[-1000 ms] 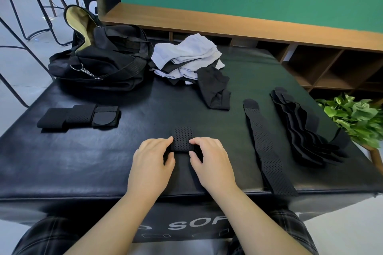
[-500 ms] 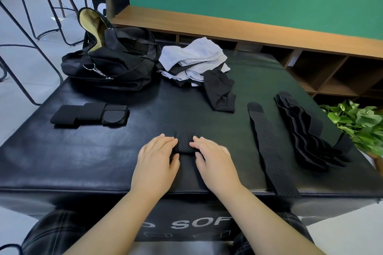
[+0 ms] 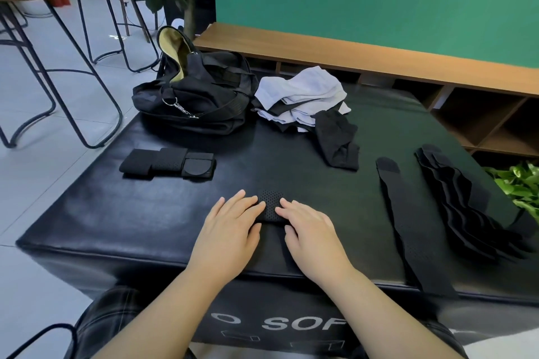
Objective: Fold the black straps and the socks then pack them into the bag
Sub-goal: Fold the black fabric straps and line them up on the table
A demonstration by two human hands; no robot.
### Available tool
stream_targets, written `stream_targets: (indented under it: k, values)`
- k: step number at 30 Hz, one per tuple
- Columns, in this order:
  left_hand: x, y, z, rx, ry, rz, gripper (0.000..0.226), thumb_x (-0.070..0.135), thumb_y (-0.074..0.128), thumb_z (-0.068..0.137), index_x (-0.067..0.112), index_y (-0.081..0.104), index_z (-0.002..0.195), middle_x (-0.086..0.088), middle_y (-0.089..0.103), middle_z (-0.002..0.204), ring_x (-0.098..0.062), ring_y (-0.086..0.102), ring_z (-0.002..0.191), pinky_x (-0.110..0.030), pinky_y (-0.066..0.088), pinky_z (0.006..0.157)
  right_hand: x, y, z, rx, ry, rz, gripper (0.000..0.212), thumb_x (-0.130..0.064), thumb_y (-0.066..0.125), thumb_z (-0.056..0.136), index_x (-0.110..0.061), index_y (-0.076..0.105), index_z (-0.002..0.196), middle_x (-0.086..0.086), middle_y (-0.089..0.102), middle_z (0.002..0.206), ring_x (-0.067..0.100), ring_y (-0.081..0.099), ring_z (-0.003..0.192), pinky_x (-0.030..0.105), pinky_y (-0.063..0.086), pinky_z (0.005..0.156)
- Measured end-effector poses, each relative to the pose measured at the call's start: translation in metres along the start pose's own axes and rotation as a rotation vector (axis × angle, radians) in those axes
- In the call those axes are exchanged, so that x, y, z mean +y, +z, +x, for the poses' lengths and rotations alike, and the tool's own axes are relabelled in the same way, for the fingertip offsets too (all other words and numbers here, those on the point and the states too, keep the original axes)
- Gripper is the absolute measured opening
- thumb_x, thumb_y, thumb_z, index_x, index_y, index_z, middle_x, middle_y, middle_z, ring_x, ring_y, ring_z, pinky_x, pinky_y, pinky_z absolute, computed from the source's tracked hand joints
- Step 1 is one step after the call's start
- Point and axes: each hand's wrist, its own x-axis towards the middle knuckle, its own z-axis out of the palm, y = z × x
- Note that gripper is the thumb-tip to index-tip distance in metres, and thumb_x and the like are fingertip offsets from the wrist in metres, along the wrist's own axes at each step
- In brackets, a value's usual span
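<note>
A folded black perforated strap (image 3: 270,203) lies near the front of the black padded table (image 3: 116,221). My left hand (image 3: 230,227) and my right hand (image 3: 309,227) lie flat on either side of it, fingertips pressing its edges. Folded straps (image 3: 167,162) sit side by side at the left. One long unfolded strap (image 3: 408,224) stretches down the right side, next to a pile of several straps (image 3: 463,207). The black bag (image 3: 192,99) stands open at the back left. White and black socks (image 3: 303,96) are heaped beside it, a black sock (image 3: 338,140) in front.
A wooden shelf unit (image 3: 437,79) runs behind the table under a green wall. A green plant (image 3: 522,183) is at the right edge. Metal stool legs (image 3: 73,73) stand on the floor to the left.
Both hands flattened out and pushed slightly forward over the folded strap. The camera tilted up and left, showing more of the floor and stools.
</note>
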Motion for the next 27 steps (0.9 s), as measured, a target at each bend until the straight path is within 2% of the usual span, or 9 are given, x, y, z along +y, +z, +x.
stream_targets:
  k: [2, 4, 12, 16, 19, 22, 25, 27]
  values:
    - [-0.01, -0.004, 0.001, -0.032, 0.021, 0.051, 0.044, 0.034, 0.035, 0.086, 0.022, 0.065, 0.117, 0.008, 0.063, 0.121, -0.017, 0.051, 0.123, -0.036, 0.027, 0.11, -0.005, 0.001, 0.006, -0.047, -0.012, -0.021, 0.043, -0.019, 0.038, 0.1, -0.031, 0.039, 0.142, -0.019, 0.027, 0.152, 0.002, 0.018, 0.142, 0.02, 0.006, 0.111]
    - [-0.018, -0.008, 0.003, -0.056, 0.026, 0.08, 0.046, 0.033, 0.034, 0.087, 0.022, 0.064, 0.12, 0.007, 0.062, 0.123, -0.018, 0.049, 0.125, -0.037, 0.021, 0.107, -0.01, 0.003, 0.012, -0.087, -0.015, -0.033, 0.045, -0.021, 0.035, 0.101, -0.031, 0.033, 0.145, -0.019, 0.021, 0.154, 0.001, 0.012, 0.143, 0.023, 0.002, 0.114]
    - [-0.044, -0.016, 0.019, -0.115, 0.027, 0.216, 0.05, 0.029, 0.031, 0.087, 0.016, 0.062, 0.123, 0.004, 0.061, 0.126, -0.022, 0.044, 0.13, -0.044, 0.013, 0.109, -0.027, 0.008, 0.042, -0.202, -0.025, -0.082, 0.049, -0.023, 0.028, 0.103, -0.028, 0.018, 0.15, -0.015, 0.007, 0.158, 0.003, 0.0, 0.145, 0.035, -0.001, 0.118]
    - [-0.048, -0.012, 0.02, -0.084, -0.062, 0.179, 0.052, 0.032, 0.031, 0.087, 0.013, 0.058, 0.128, 0.002, 0.056, 0.133, -0.019, 0.036, 0.135, -0.041, 0.01, 0.111, -0.034, 0.011, 0.057, -0.227, -0.031, -0.084, 0.048, -0.024, 0.026, 0.103, -0.026, 0.016, 0.151, -0.013, 0.005, 0.159, 0.005, -0.001, 0.145, 0.039, 0.0, 0.119]
    - [-0.048, -0.012, 0.018, -0.006, -0.221, 0.111, 0.056, 0.036, 0.029, 0.088, 0.01, 0.053, 0.132, -0.002, 0.05, 0.139, -0.021, 0.035, 0.137, -0.036, 0.011, 0.114, -0.039, 0.014, 0.067, -0.232, -0.032, -0.071, 0.048, -0.024, 0.026, 0.104, -0.026, 0.016, 0.151, -0.013, 0.005, 0.159, 0.006, -0.001, 0.145, 0.04, -0.001, 0.119]
    - [-0.049, -0.012, 0.018, 0.024, -0.366, 0.043, 0.062, 0.039, 0.025, 0.089, 0.01, 0.039, 0.142, -0.002, 0.035, 0.151, -0.017, 0.019, 0.144, -0.033, 0.004, 0.115, -0.042, 0.017, 0.077, -0.236, -0.037, -0.06, 0.048, -0.024, 0.026, 0.104, -0.025, 0.016, 0.151, -0.012, 0.005, 0.159, 0.006, 0.0, 0.146, 0.041, -0.001, 0.119]
    - [-0.047, -0.013, 0.019, 0.005, -0.405, 0.032, 0.066, 0.041, 0.023, 0.088, 0.011, 0.033, 0.146, 0.0, 0.028, 0.154, -0.014, 0.014, 0.145, -0.032, 0.0, 0.115, -0.045, 0.02, 0.084, -0.237, -0.041, -0.054, 0.048, -0.024, 0.026, 0.104, -0.025, 0.016, 0.151, -0.012, 0.006, 0.159, 0.007, 0.0, 0.146, 0.042, -0.001, 0.119]
    - [-0.045, -0.015, 0.02, 0.002, -0.415, 0.033, 0.06, 0.039, 0.027, 0.094, 0.011, 0.031, 0.146, -0.001, 0.026, 0.155, -0.014, 0.013, 0.145, -0.033, 0.001, 0.116, -0.046, 0.021, 0.088, -0.243, -0.044, -0.057, 0.048, -0.025, 0.026, 0.104, -0.025, 0.016, 0.151, -0.012, 0.005, 0.159, 0.008, -0.001, 0.146, 0.043, -0.001, 0.119]
